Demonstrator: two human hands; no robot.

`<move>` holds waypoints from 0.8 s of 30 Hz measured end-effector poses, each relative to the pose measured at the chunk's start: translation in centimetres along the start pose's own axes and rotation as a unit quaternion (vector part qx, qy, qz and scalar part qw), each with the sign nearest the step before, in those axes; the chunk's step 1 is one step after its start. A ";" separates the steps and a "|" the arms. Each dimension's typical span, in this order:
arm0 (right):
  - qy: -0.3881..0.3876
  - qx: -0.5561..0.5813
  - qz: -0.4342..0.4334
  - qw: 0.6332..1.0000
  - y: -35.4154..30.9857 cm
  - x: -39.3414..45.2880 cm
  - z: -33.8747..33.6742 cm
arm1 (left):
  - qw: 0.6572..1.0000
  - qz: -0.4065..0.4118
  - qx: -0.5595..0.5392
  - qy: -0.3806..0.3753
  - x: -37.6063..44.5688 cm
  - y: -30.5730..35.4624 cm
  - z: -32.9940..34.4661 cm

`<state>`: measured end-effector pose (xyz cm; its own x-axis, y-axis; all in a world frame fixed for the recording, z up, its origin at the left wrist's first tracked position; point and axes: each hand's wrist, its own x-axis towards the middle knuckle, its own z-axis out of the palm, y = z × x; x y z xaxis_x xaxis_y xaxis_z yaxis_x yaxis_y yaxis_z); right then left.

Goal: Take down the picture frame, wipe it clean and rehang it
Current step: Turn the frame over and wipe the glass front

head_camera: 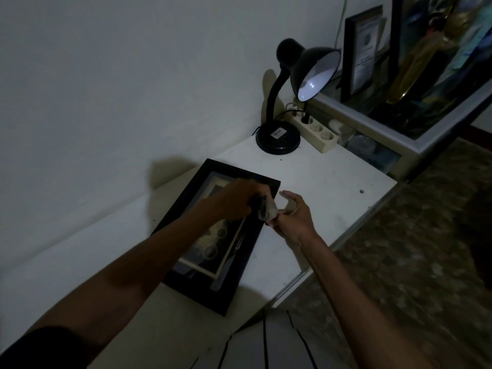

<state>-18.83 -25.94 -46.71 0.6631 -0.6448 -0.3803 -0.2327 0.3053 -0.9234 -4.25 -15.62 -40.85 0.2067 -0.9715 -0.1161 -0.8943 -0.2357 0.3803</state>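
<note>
A black picture frame point(207, 251) lies flat, glass up, on the white table point(319, 182). Above its far right part, both hands hold a small crumpled cloth point(267, 210), pale with a dark part. My left hand point(234, 201) grips the cloth from the left, over the frame's glass. My right hand point(294, 217) pinches the cloth's right end, just off the frame's right edge. The room is dim and the left hand is slightly blurred.
A black desk lamp point(282, 134) stands at the table's far end by the wall, next to a white power strip point(314, 131). Beyond, a cabinet carries another dark frame point(359, 51) and a large picture point(439, 62). Patterned floor point(412, 249) lies right of the table edge.
</note>
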 end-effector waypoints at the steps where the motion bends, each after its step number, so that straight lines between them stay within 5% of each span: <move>1: 0.006 -0.003 -0.010 1.000 0.1 -0.2 0.0 | 1.000 0.005 -0.014 -0.001 -0.5 -0.1 0.0; 10: -0.048 0.029 0.002 0.998 -0.2 -0.5 -0.9 | 0.985 -0.043 -0.093 0.142 -2.6 -0.5 1.5; 15: -0.009 0.086 -0.001 0.996 -2.9 -1.9 -0.8 | 0.958 -0.016 -0.098 0.268 -2.8 1.3 1.7; 19: -0.137 0.096 0.062 0.984 -4.9 -2.5 -0.4 | 0.914 0.034 -0.120 0.386 -3.6 3.3 2.7; 21: -0.191 0.113 0.046 0.974 -5.2 -2.6 0.5 | 0.898 0.003 -0.193 0.396 -3.6 4.4 3.1; 24: -0.164 0.062 0.020 0.984 -5.5 -2.4 1.1 | 0.903 -0.004 -0.264 0.340 -4.3 4.9 3.3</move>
<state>-18.38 -25.33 -40.69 0.8537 -0.3760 -0.3603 -0.1883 0.4221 -0.8867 -10.85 -12.52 -41.56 0.5689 -0.7178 0.4014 -0.6154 -0.0477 0.7868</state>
